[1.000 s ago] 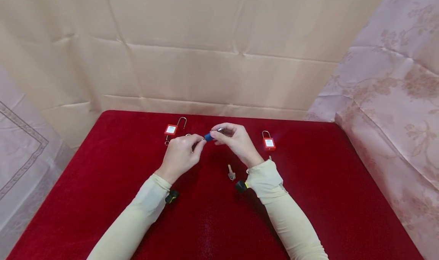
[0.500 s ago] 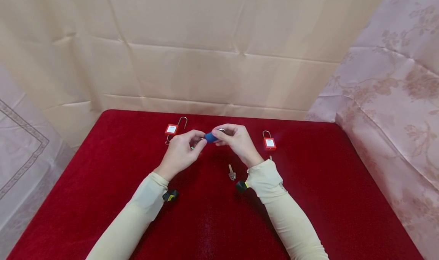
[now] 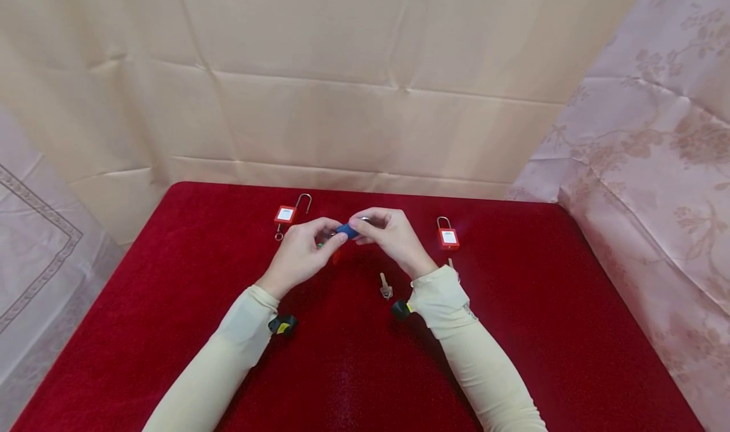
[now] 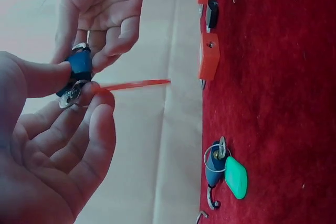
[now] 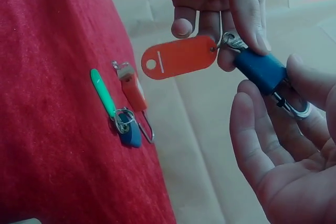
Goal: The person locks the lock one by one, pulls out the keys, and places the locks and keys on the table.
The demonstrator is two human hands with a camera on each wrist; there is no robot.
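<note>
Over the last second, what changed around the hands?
The left hand rose a little and closed in on the blue padlock held by the right hand. An orange key tag now hangs below the padlock; it did not show a second ago. The right hand's grip on the padlock is unchanged. Both red padlocks and the loose key on the red cloth stayed put.

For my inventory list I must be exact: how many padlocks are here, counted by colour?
Red padlocks: 2 (left red padlock, right red padlock)
Blue padlocks: 2 (held blue padlock, pinched between left hand and right hand; lying blue padlock on the cloth)
Total: 4
</note>
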